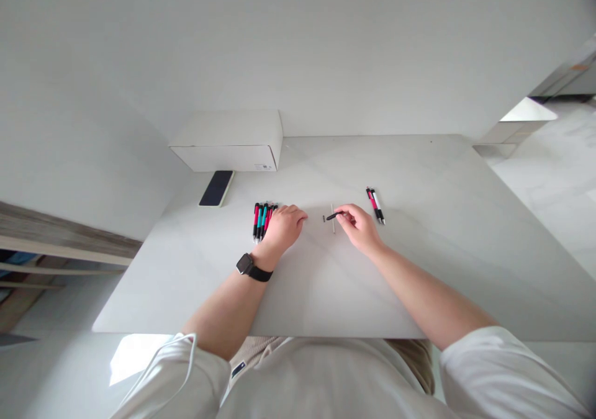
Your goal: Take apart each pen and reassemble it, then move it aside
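Observation:
My right hand [357, 225] is closed in a pinch on a dark pen part [334, 216], held just over the table with its tip pointing left. Under that part lies a thin whitish pen refill [333, 225], and left of it a tiny spring [324, 218]. My left hand [285, 225] rests on the table with its fingers curled and its thumb near the index finger. Whatever may be inside it is hidden. Just to its left is a row of several pens [259, 220], red and teal with black grips, partly covered by the hand.
Two pens [375, 205], one red and one white, lie right of my right hand. A white box [228, 152] stands at the back left against the wall, with a phone [216, 188] in front of it. The pale table [442, 233] ends at the wall behind.

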A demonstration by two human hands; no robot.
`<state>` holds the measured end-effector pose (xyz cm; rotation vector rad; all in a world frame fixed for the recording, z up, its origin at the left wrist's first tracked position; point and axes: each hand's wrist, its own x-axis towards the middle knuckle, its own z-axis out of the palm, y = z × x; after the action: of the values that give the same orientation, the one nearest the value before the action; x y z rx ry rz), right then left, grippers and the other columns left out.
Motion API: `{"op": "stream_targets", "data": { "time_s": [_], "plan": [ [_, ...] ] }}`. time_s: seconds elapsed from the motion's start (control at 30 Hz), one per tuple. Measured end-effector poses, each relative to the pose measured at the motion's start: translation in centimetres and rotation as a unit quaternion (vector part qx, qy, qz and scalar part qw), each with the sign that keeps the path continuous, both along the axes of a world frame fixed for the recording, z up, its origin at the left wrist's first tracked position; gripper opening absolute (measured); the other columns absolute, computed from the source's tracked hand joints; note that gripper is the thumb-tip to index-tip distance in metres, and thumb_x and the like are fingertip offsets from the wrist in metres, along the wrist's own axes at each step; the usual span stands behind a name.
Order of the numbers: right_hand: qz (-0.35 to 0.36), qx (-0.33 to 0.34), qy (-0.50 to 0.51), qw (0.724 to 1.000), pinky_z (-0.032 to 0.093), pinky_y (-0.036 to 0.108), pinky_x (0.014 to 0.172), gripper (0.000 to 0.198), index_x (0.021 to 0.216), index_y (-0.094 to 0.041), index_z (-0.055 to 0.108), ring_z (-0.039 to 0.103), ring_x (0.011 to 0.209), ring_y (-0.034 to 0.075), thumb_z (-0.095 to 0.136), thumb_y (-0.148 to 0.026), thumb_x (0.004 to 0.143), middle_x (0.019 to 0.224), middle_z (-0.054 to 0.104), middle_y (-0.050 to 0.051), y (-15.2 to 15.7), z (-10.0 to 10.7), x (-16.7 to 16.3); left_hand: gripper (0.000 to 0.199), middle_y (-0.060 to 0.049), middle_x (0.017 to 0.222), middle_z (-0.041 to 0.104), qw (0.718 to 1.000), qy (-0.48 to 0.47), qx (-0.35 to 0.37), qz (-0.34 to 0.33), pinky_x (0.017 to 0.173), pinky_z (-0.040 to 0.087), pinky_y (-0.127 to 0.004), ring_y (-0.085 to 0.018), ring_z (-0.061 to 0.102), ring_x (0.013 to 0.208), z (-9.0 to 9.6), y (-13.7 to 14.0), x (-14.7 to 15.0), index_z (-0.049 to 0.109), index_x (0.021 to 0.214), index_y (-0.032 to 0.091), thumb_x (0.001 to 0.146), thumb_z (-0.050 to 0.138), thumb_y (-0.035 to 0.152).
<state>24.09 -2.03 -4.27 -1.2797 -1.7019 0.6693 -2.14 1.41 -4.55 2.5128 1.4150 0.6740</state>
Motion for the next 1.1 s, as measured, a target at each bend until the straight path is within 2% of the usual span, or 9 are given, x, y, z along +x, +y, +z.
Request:
{"op": "stream_targets", "data": {
  "time_s": [0.27, 0.37, 0.47, 0.57, 0.67, 0.73, 0.83, 1.0, 1.1],
  "plan": [
    [0.007, -0.007, 0.001, 1.000, 0.053, 0.032, 0.072, 0.028, 0.116, -0.026, 0.071, 0.064, 0.079, 0.019, 0.057, -0.045, 0.101, 0.106, 0.073, 0.007, 0.3, 0.0, 0.4, 0.025, -0.009, 0.103, 0.073, 1.000, 0.018, 0.009, 0.012, 0.091, 0.046, -0.043, -0.028, 0.064, 0.097, -0.1, -0.4, 0.6, 0.076, 0.111, 0.028, 0.095, 0.059, 0.017],
    [-0.010, -0.029, 0.025, 0.999, 0.054, 0.031, 0.069, 0.030, 0.120, -0.026, 0.065, 0.063, 0.073, 0.017, 0.063, -0.045, 0.097, 0.105, 0.074, 0.006, 0.9, 0.1, 1.0, 0.038, -0.010, 0.110, 0.072, 0.999, 0.014, 0.014, 0.034, 0.092, 0.046, -0.045, -0.031, 0.064, 0.101, 0.1, -0.7, 0.6, 0.070, 0.124, 0.028, 0.090, 0.061, 0.014],
    [-0.013, -0.041, 0.028, 0.999, 0.053, 0.030, 0.067, 0.027, 0.114, -0.026, 0.063, 0.063, 0.070, 0.016, 0.067, -0.043, 0.094, 0.102, 0.074, 0.004, 1.9, 0.9, 1.5, 0.056, -0.010, 0.118, 0.070, 0.998, -0.005, 0.018, 0.055, 0.095, 0.046, -0.046, -0.032, 0.063, 0.108, 0.6, -1.0, 0.7, 0.061, 0.136, 0.028, 0.084, 0.061, 0.009],
    [0.019, -0.055, -0.006, 0.998, 0.053, 0.030, 0.069, 0.019, 0.107, -0.027, 0.066, 0.066, 0.074, 0.016, 0.068, -0.039, 0.093, 0.101, 0.074, 0.003, 3.0, 2.3, 1.3, 0.063, -0.010, 0.123, 0.068, 0.996, -0.041, 0.026, 0.074, 0.099, 0.046, -0.046, -0.031, 0.063, 0.112, 1.2, -1.1, 0.7, 0.055, 0.140, 0.027, 0.081, 0.055, 0.004],
    [0.073, -0.088, -0.070, 0.991, 0.052, 0.029, 0.068, 0.013, 0.100, -0.027, 0.070, 0.068, 0.074, 0.017, 0.071, -0.033, 0.089, 0.097, 0.076, 0.001, 4.5, 3.2, 0.1, 0.062, -0.011, 0.123, 0.067, 0.993, -0.071, 0.034, 0.090, 0.100, 0.046, -0.045, -0.030, 0.063, 0.113, 1.6, -1.1, 0.7, 0.054, 0.140, 0.026, 0.082, 0.051, 0.002],
    [0.106, -0.113, -0.119, 0.981, 0.051, 0.030, 0.068, 0.009, 0.096, -0.027, 0.072, 0.069, 0.077, 0.018, 0.073, -0.028, 0.087, 0.093, 0.077, 0.002, 5.8, 3.4, -1.3, 0.060, -0.011, 0.124, 0.066, 0.992, -0.079, 0.037, 0.094, 0.102, 0.046, -0.045, -0.030, 0.062, 0.115, 1.8, -1.0, 0.6, 0.055, 0.139, 0.024, 0.083, 0.050, 0.002],
    [0.103, -0.159, -0.212, 0.959, 0.050, 0.029, 0.070, 0.011, 0.092, -0.026, 0.074, 0.070, 0.080, 0.020, 0.076, -0.023, 0.082, 0.094, 0.078, 0.003, 7.6, 3.6, -3.5, 0.058, -0.012, 0.124, 0.065, 0.992, -0.077, 0.040, 0.092, 0.104, 0.046, -0.046, -0.030, 0.062, 0.116, 1.9, -1.0, 0.5, 0.054, 0.139, 0.024, 0.084, 0.051, 0.004],
    [0.107, -0.256, -0.372, 0.886, 0.047, 0.028, 0.069, 0.017, 0.097, -0.024, 0.077, 0.071, 0.083, 0.021, 0.080, -0.027, 0.081, 0.095, 0.079, 0.006, 9.3, 4.6, -6.3, 0.056, -0.011, 0.124, 0.065, 0.991, -0.069, 0.059, 0.097, 0.103, 0.048, -0.046, -0.029, 0.062, 0.116, 1.8, -0.9, 0.5, 0.053, 0.138, 0.025, 0.086, 0.052, 0.005],
    [0.103, -0.259, -0.394, 0.876, 0.047, 0.029, 0.071, 0.016, 0.097, -0.023, 0.078, 0.071, 0.086, 0.023, 0.080, -0.027, 0.081, 0.097, 0.080, 0.008, 9.4, 4.7, -6.9, 0.055, -0.011, 0.123, 0.065, 0.991, -0.071, 0.064, 0.095, 0.103, 0.049, -0.046, -0.029, 0.063, 0.116, 1.7, -0.8, 0.4, 0.053, 0.138, 0.024, 0.087, 0.052, 0.006]
  ]
}}
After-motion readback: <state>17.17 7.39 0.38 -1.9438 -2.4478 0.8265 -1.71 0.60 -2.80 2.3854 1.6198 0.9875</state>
